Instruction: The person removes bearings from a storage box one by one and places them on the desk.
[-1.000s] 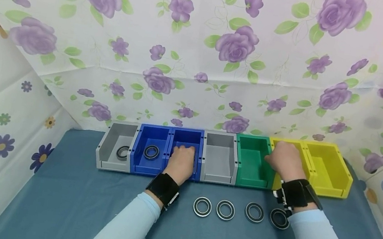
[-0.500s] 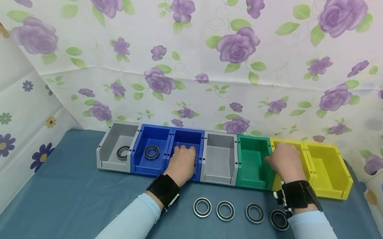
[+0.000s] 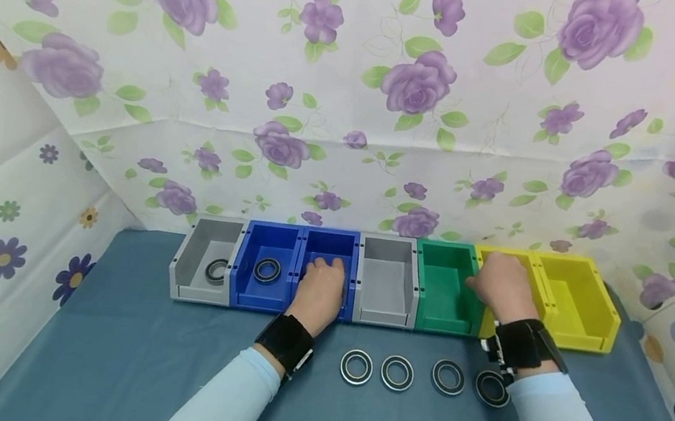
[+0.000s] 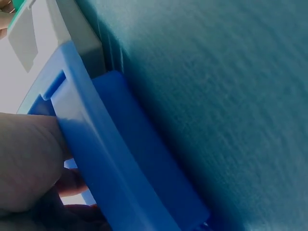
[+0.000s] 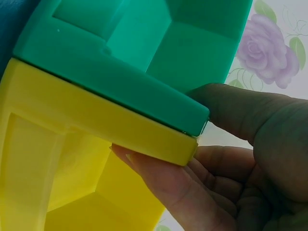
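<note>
My left hand (image 3: 320, 294) reaches into the second blue bin (image 3: 332, 239) from the front. In the left wrist view its curled fingers (image 4: 72, 182) sit behind the bin's blue wall; I cannot tell whether they hold anything. Over on the right, my right hand (image 3: 502, 284) pinches the adjoining walls of the green bin (image 3: 446, 270) and the nearer yellow bin (image 5: 29, 163). Its thumb (image 5: 231, 107) lies on the green side and its index finger (image 5: 163, 180) on the yellow side.
A grey bin (image 3: 202, 241) and the first blue bin (image 3: 271, 237) each hold a ring bearing. Another grey bin (image 3: 387, 265) and a second yellow bin (image 3: 573, 297) complete the row. Several ring bearings, one a bearing (image 3: 354, 379), lie before it on the blue cloth (image 3: 113, 352). Flowered sheeting stands behind.
The left hand's fingers have shifted slightly within the second blue bin. My right hand keeps its pinch at the green and yellow walls, and the bearings on the cloth stay put.
</note>
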A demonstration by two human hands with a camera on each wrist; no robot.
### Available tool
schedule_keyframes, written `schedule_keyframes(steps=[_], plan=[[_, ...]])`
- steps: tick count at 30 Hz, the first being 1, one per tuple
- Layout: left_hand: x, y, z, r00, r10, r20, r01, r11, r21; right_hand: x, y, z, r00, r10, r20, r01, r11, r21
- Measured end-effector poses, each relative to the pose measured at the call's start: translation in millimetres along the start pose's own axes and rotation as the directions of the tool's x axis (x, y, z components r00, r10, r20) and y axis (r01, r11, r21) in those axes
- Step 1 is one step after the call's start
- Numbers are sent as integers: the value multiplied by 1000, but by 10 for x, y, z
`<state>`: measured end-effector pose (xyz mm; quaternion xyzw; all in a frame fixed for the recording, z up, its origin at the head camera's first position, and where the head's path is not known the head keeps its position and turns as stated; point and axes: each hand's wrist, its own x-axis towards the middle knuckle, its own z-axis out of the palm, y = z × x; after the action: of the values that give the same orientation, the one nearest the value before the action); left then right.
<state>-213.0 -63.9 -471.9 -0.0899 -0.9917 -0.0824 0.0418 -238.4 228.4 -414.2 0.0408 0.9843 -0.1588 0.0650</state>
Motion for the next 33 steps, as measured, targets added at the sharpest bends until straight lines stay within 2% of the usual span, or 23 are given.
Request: schedule_keyframes(steps=[8, 17, 22, 26, 33], plan=[[-80, -12, -110, 1000, 19, -22, -20, 999, -39, -2, 3, 29, 1000, -7, -23, 7, 1000, 9], [-209, -75, -301, 998, 16, -57, -25, 986, -163, -43, -8, 37, 1000, -7, 3, 7, 1000, 14], [-299, -146, -410, 994, 2, -109, -33, 960, -277, -37, -11, 39, 1000, -17, -6, 17, 1000, 8], [-374, -173, -506, 984, 5, -176, -68, 933, -353, -35, -12, 24, 1000, -24, -20, 24, 1000, 12], [-470, -148, -637, 962, 27, -273, -141, 901, -410, -42, -15, -15, 998, -46, -32, 46, 999, 1]])
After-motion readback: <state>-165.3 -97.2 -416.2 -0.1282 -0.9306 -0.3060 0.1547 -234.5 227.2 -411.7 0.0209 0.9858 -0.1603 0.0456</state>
